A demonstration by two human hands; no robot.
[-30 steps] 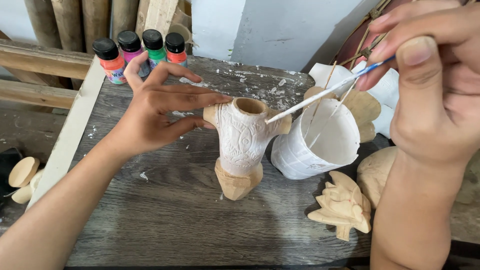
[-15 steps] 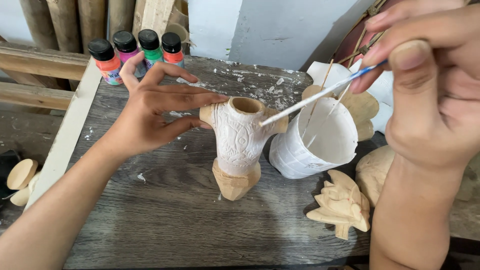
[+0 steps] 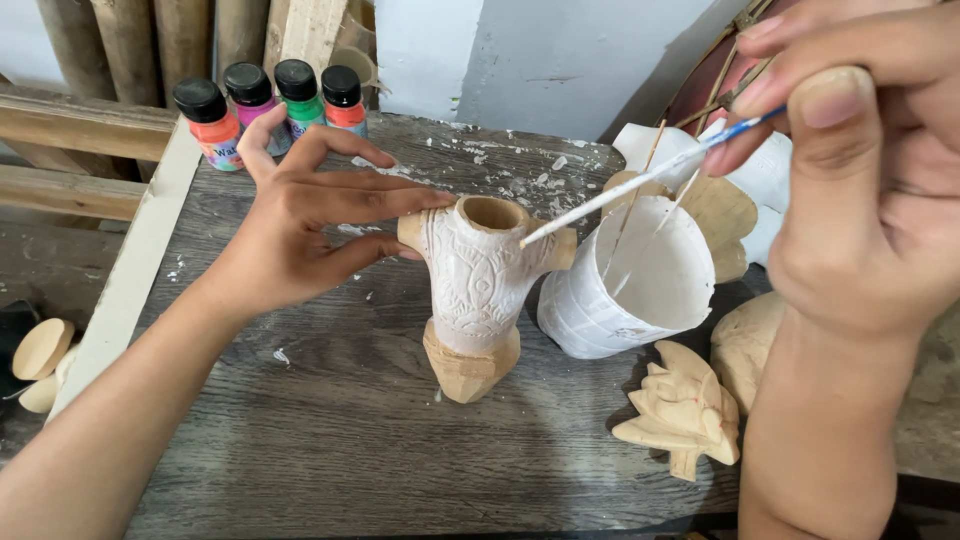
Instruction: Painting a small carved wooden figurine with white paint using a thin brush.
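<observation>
Head view, left to right. At far left, pale wooden discs [image 3: 42, 350] lie off the edge of the grey counter [image 3: 330, 450]. Four small paint bottles [image 3: 275, 105] with black caps stand at the back: orange, pink, green, red. Their caps are on, and the paint level cannot be read. The left hand [image 3: 310, 235] is open, its fingertips pressed against the shoulder of the carved wooden torso [image 3: 478, 290], which stands upright at mid-counter, its upper part coated white and its base bare. The right hand [image 3: 880, 190] pinches a thin paintbrush [image 3: 640, 190], whose tip touches the torso's right shoulder. Just beside the torso stands a white cup [image 3: 625, 290] holding thin sticks; whether it holds liquid cannot be told. A carved leaf-shaped piece [image 3: 685, 410] lies in front. Judged risk: the torso's narrow base could let it tip under brush pressure, and the cup's nearness invites a knock.
</observation>
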